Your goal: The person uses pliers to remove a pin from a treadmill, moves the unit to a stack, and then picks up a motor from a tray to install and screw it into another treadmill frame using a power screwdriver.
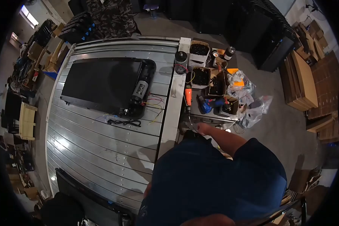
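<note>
My right hand point(202, 129) is at the workbench's near edge, by the cable point(191, 119) of an orange electric screwdriver point(188, 97). Its fingers are mostly hidden, and I cannot tell whether they grip anything. Only a sliver of skin shows on my left side, beside the dark blue shirt; the left hand itself is out of sight. A blue cordless drill point(206, 105) lies beyond my right hand. On the slatted metal table point(98, 141) rests a black treadmill deck point(101, 83), its motor point(140, 89) exposed, with coloured wires point(154, 103) and a black cord point(126, 122) alongside.
Open boxes of dark small parts point(200, 77) line the bench, near a black cylinder point(180, 60) and a bottle point(229, 52). Clear plastic bags point(254, 113) hang at its right. Flat cardboard point(299, 83) leans farther right. Another black unit point(90, 192) sits at the table's near end.
</note>
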### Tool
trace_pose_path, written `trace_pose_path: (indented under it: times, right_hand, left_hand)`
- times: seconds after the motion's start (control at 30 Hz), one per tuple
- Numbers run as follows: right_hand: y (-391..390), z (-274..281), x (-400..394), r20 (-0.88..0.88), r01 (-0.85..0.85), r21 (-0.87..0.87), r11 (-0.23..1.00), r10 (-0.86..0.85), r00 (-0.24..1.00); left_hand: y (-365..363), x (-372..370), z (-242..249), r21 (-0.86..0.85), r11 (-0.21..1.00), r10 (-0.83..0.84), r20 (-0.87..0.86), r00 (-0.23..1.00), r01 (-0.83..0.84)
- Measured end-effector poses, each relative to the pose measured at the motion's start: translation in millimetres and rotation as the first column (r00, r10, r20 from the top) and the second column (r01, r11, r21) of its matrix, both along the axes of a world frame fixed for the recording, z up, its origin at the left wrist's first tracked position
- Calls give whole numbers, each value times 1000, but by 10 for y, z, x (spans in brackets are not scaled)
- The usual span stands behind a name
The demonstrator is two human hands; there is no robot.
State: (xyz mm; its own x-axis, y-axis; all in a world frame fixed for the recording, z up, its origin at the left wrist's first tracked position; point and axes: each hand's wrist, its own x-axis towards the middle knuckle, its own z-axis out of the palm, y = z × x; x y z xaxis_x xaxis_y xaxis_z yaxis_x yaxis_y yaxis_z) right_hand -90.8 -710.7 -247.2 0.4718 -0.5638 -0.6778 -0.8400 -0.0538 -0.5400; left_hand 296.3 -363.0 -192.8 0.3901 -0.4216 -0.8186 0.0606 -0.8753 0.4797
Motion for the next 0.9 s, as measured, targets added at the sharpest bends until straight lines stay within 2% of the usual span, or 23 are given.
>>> trace_pose_path:
  times: [0.07, 0.1, 0.17, 0.2, 0.23, 0.27, 0.3, 0.33, 0.37, 0.4, 0.47, 0.5, 0.53, 0.6, 0.67, 0.7, 0.83, 0.9]
  right_hand:
    - [65, -302, -277, -161, -182, 20, 983, 183, 970]
    - [62, -812, -530, -163, -363, 16, 932, 360, 918]
    - [47, -2182, -1040, -115, -727, -100, 679, 718, 687]
    - [-62, -1568, -891, -132, -530, 130, 838, 545, 828]
    - [-174, -1008, -772, -213, -212, 307, 928, 284, 935]
    - [-309, -128, -536, -343, 109, 370, 923, 27, 939]
    - [-444, -51, -555, -335, 153, 355, 922, -27, 942]
    - [-650, -205, -600, -227, -11, 289, 957, 79, 971]
    - [-931, -418, -653, -129, -406, 79, 911, 413, 902]
    - [-1216, -479, -630, -186, -645, -137, 752, 620, 762]
    - [-1750, -121, -436, -347, -590, -239, 771, 500, 793]
    - [-1924, -52, -434, -53, 2, -258, 966, -16, 998]
    - [-2072, -10, -428, 189, 584, -95, 806, -561, 806]
    - [-2495, 279, -345, 197, 614, -75, 786, -591, 782]
    - [-2819, 107, -291, 228, 509, -408, 758, -455, 861]
    - [-2923, 97, -249, 224, 438, -561, 703, -380, 897]
    - [-3312, 145, 11, 105, 387, -561, 732, -401, 910]
    - [-3449, 101, 84, 102, 359, -545, 757, -366, 925]
  left_hand:
    - [-59, -18, 36, 8, 1000, -15, -3, 1000, 15]
    - [-88, -25, 56, 11, 1000, -17, -2, 1000, 17]
    - [-135, -51, 127, 23, 1000, -14, -3, 1000, 14]
    - [-130, -67, 126, 31, 999, -5, -2, 1000, 5]
    - [-157, -81, 123, 39, 999, -3, -4, 1000, 3]
    - [-202, -93, 115, 49, 999, -6, -4, 1000, 6]
    - [-259, -119, 117, 61, 998, -16, -8, 1000, 17]
    - [-318, -133, 117, 73, 997, -26, -11, 1000, 27]
    - [-376, -154, 123, 88, 995, -36, -14, 999, 37]
    - [-426, -169, 138, 100, 994, -41, -14, 999, 42]
    - [-496, -171, 164, 130, 990, -54, -14, 998, 56]
    - [-530, -181, 188, 144, 988, -57, -14, 998, 59]
    - [-543, -205, 228, 159, 986, -59, -12, 998, 60]
    - [-610, -228, 281, 184, 981, -64, -10, 998, 64]
    - [-675, -273, 334, 204, 976, -68, -12, 998, 69]
    - [-704, -291, 352, 217, 974, -70, -12, 998, 70]
    - [-845, -370, 458, 254, 966, -55, -9, 998, 55]
    - [-879, -401, 505, 272, 961, -50, -9, 999, 51]
